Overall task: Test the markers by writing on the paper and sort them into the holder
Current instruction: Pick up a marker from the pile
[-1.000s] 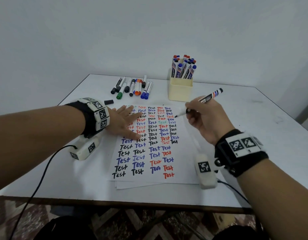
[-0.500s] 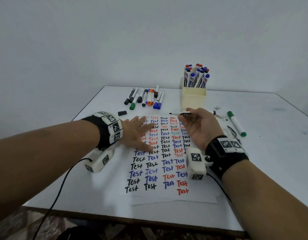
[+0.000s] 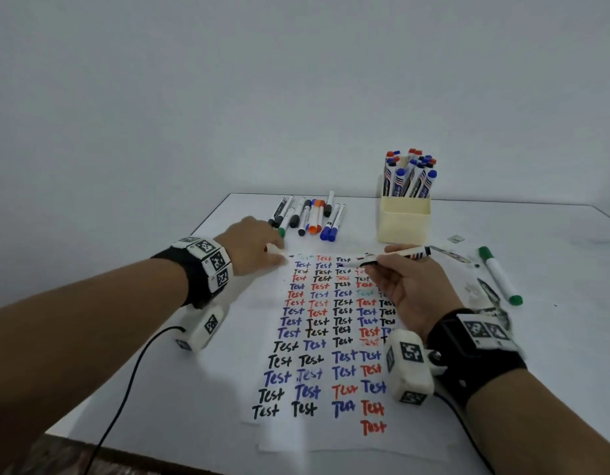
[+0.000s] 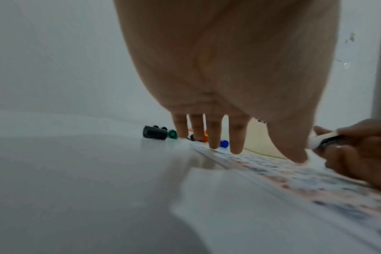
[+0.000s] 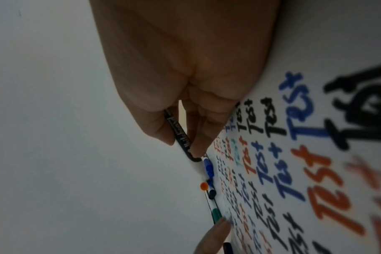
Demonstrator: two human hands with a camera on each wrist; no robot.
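Observation:
My right hand [image 3: 382, 265] pinches an uncapped marker [image 3: 396, 255] that lies nearly level, tip pointing left over the top rows of the paper [image 3: 317, 337], which is covered in "Test" words. The right wrist view shows the fingers [image 5: 198, 137] round the dark barrel [image 5: 178, 132]. My left hand [image 3: 274, 250] hovers at the paper's top-left corner with straight fingers [image 4: 213, 137]. A loose black cap [image 4: 154, 132] lies just left of them, hidden in the head view. A row of capped markers [image 3: 310, 216] lies at the back. The cream holder [image 3: 403, 219] holds several markers [image 3: 409, 173].
A green marker [image 3: 499, 275] lies on the table to the right of my right hand, among small scraps [image 3: 455, 238]. The white table [image 3: 553, 337] stands against a plain wall. A black cable [image 3: 125, 389] runs off the front edge from my left wrist.
My left hand lifted off the paper's left side and moved back towards its top-left corner. My right hand lowered the marker from slanted to nearly level. The head view tilted upward.

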